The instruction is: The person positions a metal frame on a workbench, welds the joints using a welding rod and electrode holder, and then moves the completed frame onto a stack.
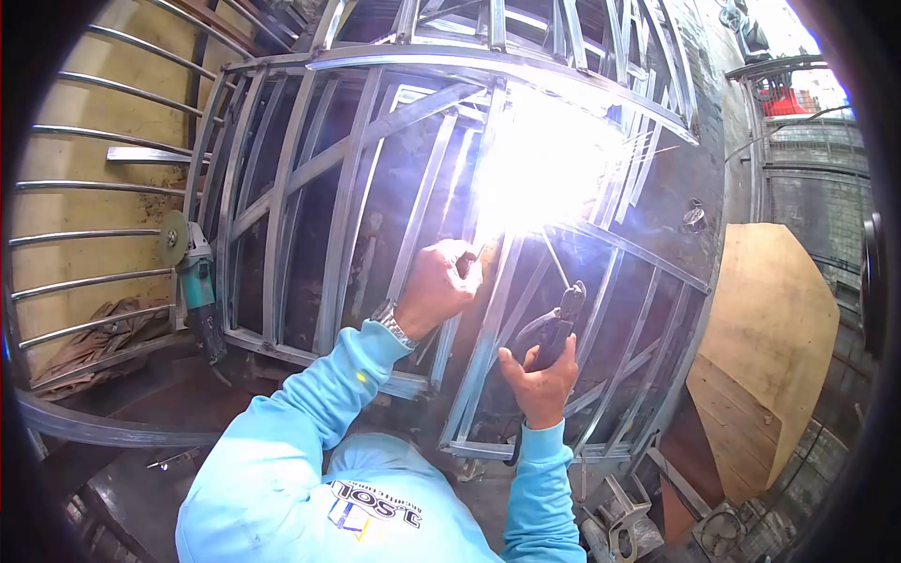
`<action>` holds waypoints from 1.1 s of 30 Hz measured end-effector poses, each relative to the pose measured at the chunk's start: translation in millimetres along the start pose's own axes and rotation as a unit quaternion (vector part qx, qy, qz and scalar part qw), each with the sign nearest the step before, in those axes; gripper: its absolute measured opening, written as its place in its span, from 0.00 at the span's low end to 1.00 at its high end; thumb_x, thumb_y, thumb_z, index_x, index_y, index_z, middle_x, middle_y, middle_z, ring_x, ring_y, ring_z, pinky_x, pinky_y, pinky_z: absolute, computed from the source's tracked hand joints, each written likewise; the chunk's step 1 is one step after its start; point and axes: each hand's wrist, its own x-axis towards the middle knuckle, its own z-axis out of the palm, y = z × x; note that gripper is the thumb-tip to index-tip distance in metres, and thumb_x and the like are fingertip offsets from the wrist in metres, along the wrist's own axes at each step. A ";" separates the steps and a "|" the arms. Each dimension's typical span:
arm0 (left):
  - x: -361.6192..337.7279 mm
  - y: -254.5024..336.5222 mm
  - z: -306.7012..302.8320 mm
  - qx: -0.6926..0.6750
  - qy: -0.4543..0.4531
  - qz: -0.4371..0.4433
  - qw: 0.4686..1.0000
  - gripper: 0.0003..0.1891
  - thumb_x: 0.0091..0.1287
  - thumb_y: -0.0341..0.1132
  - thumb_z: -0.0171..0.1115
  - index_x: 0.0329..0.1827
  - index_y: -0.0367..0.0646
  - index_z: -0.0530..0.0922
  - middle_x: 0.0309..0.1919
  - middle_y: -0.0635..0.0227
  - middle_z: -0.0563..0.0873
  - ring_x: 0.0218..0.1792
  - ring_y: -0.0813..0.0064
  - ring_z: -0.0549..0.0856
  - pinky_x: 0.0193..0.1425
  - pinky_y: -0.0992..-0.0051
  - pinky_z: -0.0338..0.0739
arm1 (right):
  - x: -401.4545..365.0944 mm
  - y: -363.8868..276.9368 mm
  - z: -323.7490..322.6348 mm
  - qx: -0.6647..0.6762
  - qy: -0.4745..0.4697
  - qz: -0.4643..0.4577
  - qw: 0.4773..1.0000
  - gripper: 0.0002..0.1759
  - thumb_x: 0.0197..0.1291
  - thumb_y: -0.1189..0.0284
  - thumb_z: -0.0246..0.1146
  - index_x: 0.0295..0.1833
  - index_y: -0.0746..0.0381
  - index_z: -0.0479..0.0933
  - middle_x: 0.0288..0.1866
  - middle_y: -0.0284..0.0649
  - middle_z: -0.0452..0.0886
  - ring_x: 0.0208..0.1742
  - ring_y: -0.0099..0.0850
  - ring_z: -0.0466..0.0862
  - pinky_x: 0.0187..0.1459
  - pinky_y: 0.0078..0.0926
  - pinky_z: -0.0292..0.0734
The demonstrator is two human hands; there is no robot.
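Observation:
In the head view my right hand (542,383) grips a dark welding electrode holder (549,330). A thin welding rod (557,260) is clamped in its jaws and points up toward a white-hot glare. My left hand (439,286) is closed in a pinch at the glare's lower left edge, beside the bars. What lies between its fingers is too washed out to name. Under both hands lies a metal frame of welded square tubes (343,216) with diagonal braces. The glare hides the rod's tip and the joint there.
An angle grinder (195,263) rests at the frame's left side, by a row of curved metal bars (103,186). A cut plywood sheet (774,328) lies at the right. More metal framing (535,28) stands at the far side. A grey metal tool (624,521) sits at lower right.

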 end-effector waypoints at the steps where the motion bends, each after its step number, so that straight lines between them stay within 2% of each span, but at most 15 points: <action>1: -1.3 7.2 0.3 0.002 0.029 0.018 0.999 0.08 0.58 0.27 0.66 0.38 0.31 0.85 0.31 0.51 0.88 0.29 0.58 0.87 0.34 0.64 0.80 | 1.2 -4.9 -0.5 -0.002 -0.008 0.018 1.000 0.36 0.40 0.62 0.85 0.49 0.68 0.72 0.27 0.35 0.83 0.24 0.23 0.83 0.27 0.23 0.79; 2: -1.0 9.1 -2.5 0.028 0.005 -0.003 1.000 0.10 0.60 0.29 0.70 0.41 0.32 0.86 0.36 0.52 0.90 0.37 0.61 0.91 0.41 0.69 0.84 | 1.1 -4.1 -2.7 -0.005 -0.019 0.027 0.999 0.37 0.40 0.64 0.85 0.51 0.68 0.72 0.28 0.34 0.83 0.25 0.21 0.83 0.27 0.20 0.79; 4: -0.5 5.0 0.3 0.026 0.009 0.007 1.000 0.10 0.60 0.29 0.70 0.41 0.32 0.86 0.36 0.53 0.90 0.35 0.62 0.90 0.39 0.69 0.84 | -2.3 2.6 4.7 0.118 0.034 0.019 0.992 0.37 0.40 0.66 0.86 0.51 0.69 0.73 0.28 0.33 0.82 0.25 0.19 0.82 0.26 0.17 0.78; 5: 0.6 3.1 0.4 0.035 0.016 0.047 0.998 0.10 0.60 0.29 0.70 0.41 0.31 0.86 0.33 0.54 0.89 0.34 0.64 0.90 0.37 0.70 0.83 | -5.2 -2.8 3.2 0.168 0.047 0.021 0.984 0.36 0.39 0.67 0.86 0.50 0.67 0.73 0.28 0.30 0.80 0.25 0.17 0.80 0.26 0.15 0.77; 8: -0.6 5.1 -0.5 0.002 0.003 0.016 1.000 0.09 0.61 0.28 0.70 0.41 0.31 0.86 0.31 0.55 0.89 0.32 0.67 0.90 0.35 0.71 0.83 | -3.0 -2.4 -0.3 0.154 0.044 0.017 0.987 0.35 0.40 0.67 0.85 0.49 0.67 0.72 0.28 0.30 0.79 0.25 0.17 0.79 0.26 0.15 0.77; 11: 2.2 4.9 3.8 0.020 0.016 0.055 0.998 0.10 0.61 0.29 0.70 0.41 0.31 0.86 0.31 0.56 0.89 0.31 0.68 0.90 0.34 0.72 0.82 | -1.0 -2.4 -4.2 0.097 0.014 0.032 0.995 0.33 0.41 0.67 0.85 0.47 0.65 0.72 0.28 0.30 0.80 0.25 0.17 0.79 0.26 0.15 0.77; 15: 6.8 13.8 7.3 0.009 0.006 0.036 0.999 0.10 0.60 0.29 0.70 0.41 0.30 0.86 0.31 0.56 0.89 0.31 0.69 0.89 0.34 0.73 0.82 | 1.8 -4.6 -2.0 0.105 0.018 0.027 0.994 0.31 0.41 0.67 0.84 0.45 0.63 0.71 0.27 0.30 0.80 0.25 0.16 0.79 0.26 0.15 0.76; 17: 9.9 16.7 8.6 -0.013 0.029 0.032 0.999 0.09 0.59 0.27 0.69 0.39 0.30 0.86 0.26 0.54 0.86 0.27 0.63 0.87 0.34 0.69 0.80 | 2.5 -4.7 -3.1 0.078 0.000 0.032 0.996 0.31 0.41 0.67 0.84 0.44 0.62 0.71 0.27 0.30 0.79 0.24 0.16 0.78 0.25 0.16 0.75; 18: 11.2 15.9 8.6 -0.013 0.028 0.032 0.999 0.09 0.59 0.27 0.69 0.39 0.30 0.86 0.26 0.54 0.86 0.27 0.63 0.87 0.34 0.69 0.80 | 2.9 -5.6 -3.8 0.078 0.000 0.033 0.996 0.31 0.41 0.67 0.84 0.44 0.62 0.71 0.27 0.30 0.79 0.24 0.16 0.78 0.25 0.16 0.75; 20: 12.6 12.9 7.2 -0.010 0.014 0.010 1.000 0.10 0.61 0.28 0.70 0.42 0.30 0.87 0.30 0.57 0.89 0.29 0.73 0.88 0.33 0.75 0.81 | 3.2 -7.7 -4.3 0.061 -0.017 0.039 0.997 0.31 0.41 0.66 0.84 0.43 0.62 0.70 0.27 0.31 0.79 0.24 0.17 0.78 0.25 0.17 0.75; 23: 13.9 13.1 7.2 -0.014 0.007 0.023 1.000 0.11 0.61 0.28 0.70 0.43 0.30 0.87 0.29 0.58 0.89 0.28 0.74 0.87 0.33 0.75 0.81 | 2.6 -4.6 -3.6 0.047 -0.008 0.028 0.998 0.31 0.42 0.65 0.84 0.44 0.62 0.70 0.27 0.31 0.80 0.24 0.17 0.78 0.25 0.17 0.76; 33: 27.6 14.9 9.5 0.008 -0.027 0.036 0.999 0.10 0.60 0.28 0.68 0.39 0.29 0.87 0.28 0.53 0.89 0.27 0.69 0.89 0.32 0.73 0.80 | 3.8 -2.0 -6.9 0.060 -0.009 0.034 0.998 0.32 0.42 0.64 0.85 0.45 0.63 0.70 0.28 0.32 0.81 0.24 0.17 0.80 0.26 0.16 0.77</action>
